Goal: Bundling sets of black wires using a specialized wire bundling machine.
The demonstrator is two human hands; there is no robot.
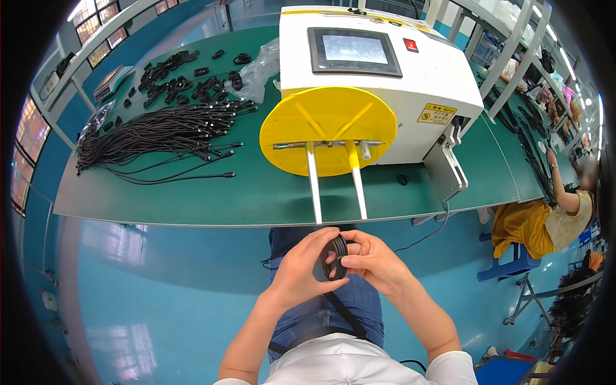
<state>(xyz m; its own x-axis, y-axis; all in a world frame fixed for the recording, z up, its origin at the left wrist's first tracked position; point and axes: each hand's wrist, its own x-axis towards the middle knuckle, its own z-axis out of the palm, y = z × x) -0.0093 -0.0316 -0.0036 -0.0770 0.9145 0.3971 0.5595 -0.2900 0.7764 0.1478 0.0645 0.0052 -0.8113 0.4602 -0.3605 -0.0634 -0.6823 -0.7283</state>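
Item: coiled black cable (335, 258), held upright above the lap, near side of the green table (192, 199). Left hand (301, 266): fingers clamped round the coil's left rim. Right hand (372, 256): fingers closed on its right rim. Far: white machine (398, 70) with yellow disc (327, 128) and two white prongs (333, 186). Far left: loose cable bundle (154, 138), small tied coils (179, 77). Risk: loops likely spring apart if either grip slackens; a dropped coil falls to the floor.
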